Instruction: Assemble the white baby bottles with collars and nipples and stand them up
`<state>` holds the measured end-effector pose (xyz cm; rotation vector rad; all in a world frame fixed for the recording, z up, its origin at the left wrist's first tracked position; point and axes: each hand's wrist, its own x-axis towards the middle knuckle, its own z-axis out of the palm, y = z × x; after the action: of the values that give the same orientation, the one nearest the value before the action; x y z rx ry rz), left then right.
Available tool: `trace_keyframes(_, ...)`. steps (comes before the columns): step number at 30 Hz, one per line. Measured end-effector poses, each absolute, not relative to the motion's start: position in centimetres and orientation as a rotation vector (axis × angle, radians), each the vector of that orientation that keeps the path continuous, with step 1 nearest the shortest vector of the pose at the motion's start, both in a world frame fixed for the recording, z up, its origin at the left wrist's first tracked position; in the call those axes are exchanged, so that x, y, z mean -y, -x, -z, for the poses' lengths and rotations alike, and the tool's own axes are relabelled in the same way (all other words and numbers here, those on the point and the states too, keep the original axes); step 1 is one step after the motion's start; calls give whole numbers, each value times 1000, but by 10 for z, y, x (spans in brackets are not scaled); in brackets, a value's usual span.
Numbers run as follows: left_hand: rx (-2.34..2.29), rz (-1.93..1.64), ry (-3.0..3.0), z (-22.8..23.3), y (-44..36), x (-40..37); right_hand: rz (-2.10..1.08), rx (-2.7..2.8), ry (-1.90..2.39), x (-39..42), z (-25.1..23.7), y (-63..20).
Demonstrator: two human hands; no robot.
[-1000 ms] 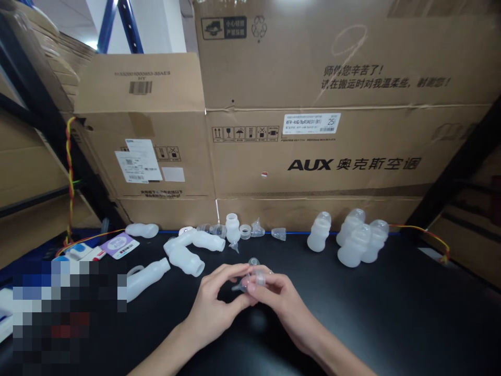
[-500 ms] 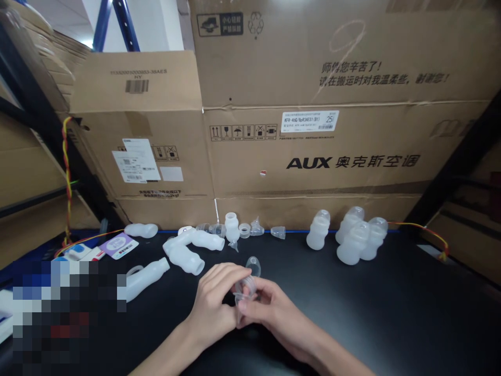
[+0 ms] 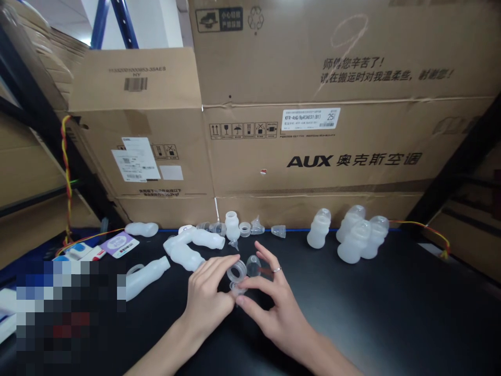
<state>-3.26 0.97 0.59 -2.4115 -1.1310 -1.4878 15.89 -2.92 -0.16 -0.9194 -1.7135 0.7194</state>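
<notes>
My left hand (image 3: 211, 290) is closed on a translucent screw ring (image 3: 237, 272), tilted so its opening faces me. Just below the ring is a clear silicone nipple (image 3: 236, 288), between my left thumb and the tips of my right thumb and index finger. My right hand (image 3: 276, 300) pinches at this nipple, its other fingers spread upward. A clear dome cap (image 3: 253, 266) stands on the table right behind the hands, partly covered by my right fingers. Bottles (image 3: 187, 257) of frosted white plastic lie to the left of my left hand.
Several capped frosted bottles (image 3: 354, 241) stand at the back right. An uncapped bottle (image 3: 232, 225), a loose ring (image 3: 245, 229) and clear nipples (image 3: 257, 226) sit along the back edge. A cardboard box wall (image 3: 250, 156) rises behind the black table (image 3: 371, 313). A purple card (image 3: 119, 245) lies left.
My right hand has opened its upper fingers, raising them past the dome cap. The ring has shifted slightly left and turned toward me, with the nipple now below it.
</notes>
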Motion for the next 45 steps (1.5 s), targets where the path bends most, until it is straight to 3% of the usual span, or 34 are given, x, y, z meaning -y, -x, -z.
trace_keyframes(3,1214,1540,2386,-5,34,-11,-694,1539,957,24,-2,-162)
trace_keyframes(9,1101,1699,2641,1,29,-8,-1045,1075,998,9,-4,-164)
trace_keyframes(16,1059,1883,2769,2,20,1,-1357,1253,857,18,-9,-161)
trace_keyframes(35,845,2006,2824,-1,23,7,-1361,1742,764,31,-18,-171)
trace_keyframes(40,785,1795,2978,-8,21,1,-1326,1551,805,25,-20,-160)
trace_keyframes(45,1069,1124,2852,-24,53,-16,-1159,1393,891,8,-15,-169)
